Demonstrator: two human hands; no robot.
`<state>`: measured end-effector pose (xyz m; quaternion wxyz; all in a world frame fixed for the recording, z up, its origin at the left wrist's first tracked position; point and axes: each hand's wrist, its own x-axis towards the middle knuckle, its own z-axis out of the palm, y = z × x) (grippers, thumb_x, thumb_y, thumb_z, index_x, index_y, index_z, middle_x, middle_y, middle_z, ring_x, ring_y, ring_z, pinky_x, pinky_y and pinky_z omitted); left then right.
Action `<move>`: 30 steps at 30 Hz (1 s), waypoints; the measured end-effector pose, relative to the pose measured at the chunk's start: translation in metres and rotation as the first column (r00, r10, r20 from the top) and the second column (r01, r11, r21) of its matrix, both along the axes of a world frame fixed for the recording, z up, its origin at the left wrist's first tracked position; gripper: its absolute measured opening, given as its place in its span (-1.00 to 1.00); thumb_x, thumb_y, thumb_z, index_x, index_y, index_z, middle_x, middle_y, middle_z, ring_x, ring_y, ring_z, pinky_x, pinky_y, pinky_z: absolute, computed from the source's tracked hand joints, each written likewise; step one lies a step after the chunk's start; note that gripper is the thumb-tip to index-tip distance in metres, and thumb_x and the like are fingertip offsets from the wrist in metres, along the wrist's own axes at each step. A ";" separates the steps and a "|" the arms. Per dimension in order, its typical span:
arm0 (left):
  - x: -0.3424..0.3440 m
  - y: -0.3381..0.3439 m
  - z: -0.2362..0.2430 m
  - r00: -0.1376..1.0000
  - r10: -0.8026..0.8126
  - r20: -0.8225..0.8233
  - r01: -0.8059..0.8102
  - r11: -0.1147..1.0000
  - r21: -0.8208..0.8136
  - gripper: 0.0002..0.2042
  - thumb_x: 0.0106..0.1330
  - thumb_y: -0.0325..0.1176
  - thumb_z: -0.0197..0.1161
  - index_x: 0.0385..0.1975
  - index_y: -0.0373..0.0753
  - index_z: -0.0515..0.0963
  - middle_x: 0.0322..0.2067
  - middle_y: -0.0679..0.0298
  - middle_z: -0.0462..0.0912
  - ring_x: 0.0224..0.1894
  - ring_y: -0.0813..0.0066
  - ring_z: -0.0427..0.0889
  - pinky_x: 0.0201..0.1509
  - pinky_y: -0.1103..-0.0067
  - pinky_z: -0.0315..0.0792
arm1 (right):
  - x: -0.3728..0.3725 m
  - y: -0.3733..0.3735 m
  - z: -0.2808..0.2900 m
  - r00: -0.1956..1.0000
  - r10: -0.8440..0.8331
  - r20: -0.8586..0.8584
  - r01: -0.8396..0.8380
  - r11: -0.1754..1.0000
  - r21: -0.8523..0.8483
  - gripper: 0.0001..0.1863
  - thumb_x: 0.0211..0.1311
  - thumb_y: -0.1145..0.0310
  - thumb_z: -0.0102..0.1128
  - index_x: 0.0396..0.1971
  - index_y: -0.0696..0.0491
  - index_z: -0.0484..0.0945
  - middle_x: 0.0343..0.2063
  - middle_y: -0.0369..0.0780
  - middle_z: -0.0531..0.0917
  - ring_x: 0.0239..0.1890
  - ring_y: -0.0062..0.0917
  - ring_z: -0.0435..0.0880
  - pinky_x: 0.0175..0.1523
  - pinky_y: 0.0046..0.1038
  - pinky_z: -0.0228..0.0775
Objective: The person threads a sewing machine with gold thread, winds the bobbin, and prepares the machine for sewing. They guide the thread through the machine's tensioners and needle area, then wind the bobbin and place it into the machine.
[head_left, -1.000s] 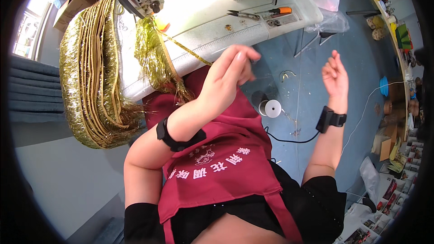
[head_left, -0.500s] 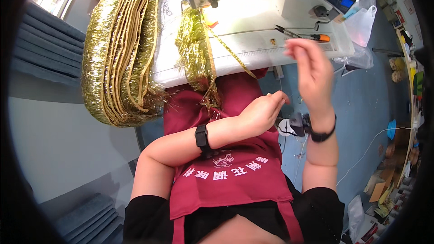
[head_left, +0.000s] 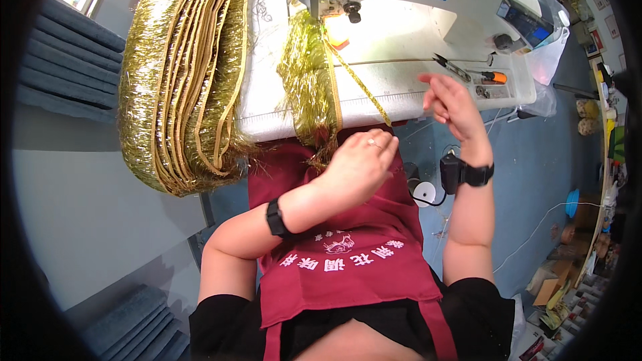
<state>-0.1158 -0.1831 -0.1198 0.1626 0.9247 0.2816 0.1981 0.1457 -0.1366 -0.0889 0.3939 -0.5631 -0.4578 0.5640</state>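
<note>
My left hand (head_left: 358,167) hovers over my red apron (head_left: 348,254), fingers loosely bent and holding nothing. It sits just below the hanging end of a gold tinsel fringe (head_left: 307,87) and a narrow gold tape (head_left: 364,90), both running from under the needle of a white sewing machine (head_left: 468,0). My right hand (head_left: 449,103) is lifted at the front edge of the white machine table (head_left: 401,93), fingers apart and empty. Small snips (head_left: 451,67) lie just beyond it. Both wrists wear black bands.
A thick folded pile of gold fringe (head_left: 187,73) drapes over the table's left end. An orange-handled tool (head_left: 496,77) lies in the table's tray. A white thread spool (head_left: 422,192) stands on the blue floor, with clutter along the right wall.
The view has tilted up toward the machine. Both hands came in from mid-air to the table's front edge, the left one settling below the hanging fringe and the right one near the snips.
</note>
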 end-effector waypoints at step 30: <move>-0.057 0.110 -0.019 0.882 0.439 0.171 -0.471 0.838 0.275 -0.71 0.36 -0.35 0.26 0.04 -0.24 0.65 0.05 0.20 0.71 0.09 0.27 0.67 0.15 0.38 0.48 | -0.139 -0.038 -0.010 0.842 0.082 0.533 -0.487 0.541 0.686 -0.77 0.28 0.52 0.18 -0.07 0.10 0.52 -0.24 -0.11 0.72 -0.22 -0.23 0.77 -0.15 -0.32 0.64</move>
